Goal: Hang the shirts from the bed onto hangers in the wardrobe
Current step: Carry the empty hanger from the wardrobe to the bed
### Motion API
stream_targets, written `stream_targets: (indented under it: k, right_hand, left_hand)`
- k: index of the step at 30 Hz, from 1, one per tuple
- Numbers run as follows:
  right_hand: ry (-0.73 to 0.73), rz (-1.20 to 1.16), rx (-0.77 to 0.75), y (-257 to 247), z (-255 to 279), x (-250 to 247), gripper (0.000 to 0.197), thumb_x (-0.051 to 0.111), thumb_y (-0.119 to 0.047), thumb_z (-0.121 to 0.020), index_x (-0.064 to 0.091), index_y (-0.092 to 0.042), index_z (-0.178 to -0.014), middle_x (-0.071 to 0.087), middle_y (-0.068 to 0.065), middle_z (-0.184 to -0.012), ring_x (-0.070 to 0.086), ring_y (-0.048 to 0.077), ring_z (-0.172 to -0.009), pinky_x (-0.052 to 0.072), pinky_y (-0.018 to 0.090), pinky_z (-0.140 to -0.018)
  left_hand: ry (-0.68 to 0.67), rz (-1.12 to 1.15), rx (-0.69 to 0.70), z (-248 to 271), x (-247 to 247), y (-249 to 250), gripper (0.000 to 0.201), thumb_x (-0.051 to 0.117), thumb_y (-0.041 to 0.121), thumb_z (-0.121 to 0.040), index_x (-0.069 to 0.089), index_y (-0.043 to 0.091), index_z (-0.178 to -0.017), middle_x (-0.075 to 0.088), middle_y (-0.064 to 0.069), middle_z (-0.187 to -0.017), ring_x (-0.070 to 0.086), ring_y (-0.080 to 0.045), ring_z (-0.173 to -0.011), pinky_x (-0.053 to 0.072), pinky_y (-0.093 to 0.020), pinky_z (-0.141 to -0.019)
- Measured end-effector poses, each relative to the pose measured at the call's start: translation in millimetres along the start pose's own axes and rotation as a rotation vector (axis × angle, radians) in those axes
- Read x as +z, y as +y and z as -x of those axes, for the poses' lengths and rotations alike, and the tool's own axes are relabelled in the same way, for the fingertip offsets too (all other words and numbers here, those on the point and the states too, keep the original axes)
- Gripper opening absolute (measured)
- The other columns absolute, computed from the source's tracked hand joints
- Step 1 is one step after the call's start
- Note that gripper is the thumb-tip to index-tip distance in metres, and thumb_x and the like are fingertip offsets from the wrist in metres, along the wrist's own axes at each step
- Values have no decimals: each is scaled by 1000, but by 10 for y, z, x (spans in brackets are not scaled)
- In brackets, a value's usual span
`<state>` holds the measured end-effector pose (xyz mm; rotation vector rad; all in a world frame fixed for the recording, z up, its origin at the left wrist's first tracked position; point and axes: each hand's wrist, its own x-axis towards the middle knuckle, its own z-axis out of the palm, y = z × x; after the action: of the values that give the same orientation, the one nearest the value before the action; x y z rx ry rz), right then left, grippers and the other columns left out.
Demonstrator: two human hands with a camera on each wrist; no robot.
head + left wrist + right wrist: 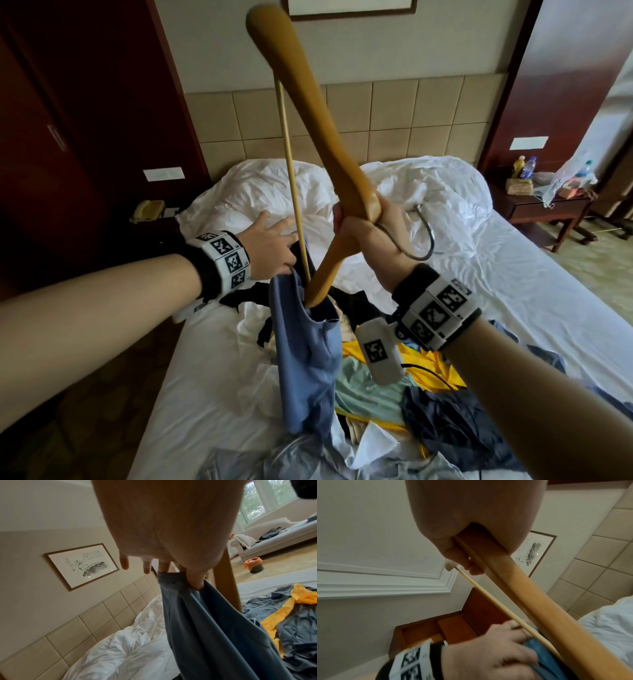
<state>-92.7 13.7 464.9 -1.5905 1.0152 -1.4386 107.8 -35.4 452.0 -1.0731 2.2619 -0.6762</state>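
No brand or label legible anywhere; only black-and-white square marker patterns on the wristbands, and columns of small brush script, too fine to read, on the framed ink painting above the padded, square-panelled headboard.

Smooth, golden wooden hanger held tilted above the bed, one broad rounded shoulder up and far, the other pushed down into the blue shirt. Thin pale dowel as crossbar, curved dark metal hook sticking out to the right. Right hand wrapped tight around the hanger's thick middle, fingers curled over the wood. Left hand pinching a bunched edge of the blue shirt between thumb and fingers, other fingers spread loose, just beside the dowel. Shirt soft, matte, hanging in limp folds down to the near part of the mattress.

Below, a rumpled heap of clothes: yellow, pale mint, dark navy, black. Crumpled white duvet at the far end. Plastic bottles on the dark wooden nightstand, far right.
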Motion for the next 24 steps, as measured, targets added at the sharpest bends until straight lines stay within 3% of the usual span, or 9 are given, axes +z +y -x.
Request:
stream_targets:
  k: [2,6,12,15,17,19,22,24]
  right_hand:
    - [-17,-15,29,129,38,64,30,58,-16,-61,62,-6,-89,65,4,-75,61,24,-71,53,50,-72]
    - [-45,21,102,391,122,82,24,57,-10,-62,61,-3,-85,66,15,-79,62,24,-71,50,41,-66]
    - [-156,92,208,586,268,-77,28,58,-10,-62,62,2,-87,62,17,-71,59,21,-58,48,32,-51]
    - [-236,73,210,656,321,-208,50,58,-7,-66,63,-19,-115,63,15,-72,61,18,-59,50,28,-52]
    - [-257,38,241,741,356,-305,63,62,-10,-70,58,-32,-129,64,16,-72,63,22,-64,52,31,-58]
    - [-250,42,286,837,390,-392,61,66,-17,-72,60,-42,-127,65,21,-75,63,25,-67,52,39,-63]
    - [-292,74,321,918,491,-498,59,66,-20,-72,63,-46,-125,65,17,-70,64,25,-65,52,41,-62]
    - [-318,88,346,955,552,-574,60,65,-16,-72,64,-47,-123,67,20,-73,66,27,-67,54,50,-66]
  left_hand:
    - [1,33,-28,6,-22,-73,37,31,46,-104,61,32,-120,37,0,-151,9,-32,-148,19,-58,-112]
    - [-21,181,-88,22,-10,-288,32,33,47,-103,62,35,-109,26,5,-157,2,-33,-150,15,-60,-113]
    - [12,198,-192,76,56,-503,33,36,53,-101,62,44,-120,26,12,-159,18,-31,-144,25,-50,-105]
    - [20,182,-191,107,148,-526,34,37,59,-98,62,46,-118,30,18,-155,24,-23,-139,26,-49,-103]
    - [25,170,-177,118,222,-510,34,37,61,-98,61,47,-118,30,21,-154,28,-18,-135,25,-48,-102]
    - [6,170,-180,111,304,-510,34,36,61,-98,59,48,-119,36,23,-151,29,-18,-135,24,-47,-104]
    - [29,242,-178,94,468,-564,31,41,60,-97,62,47,-115,55,23,-132,24,-16,-139,23,-44,-104]
    - [55,258,-155,106,580,-629,31,42,62,-95,63,49,-114,55,25,-128,20,-13,-140,24,-42,-103]
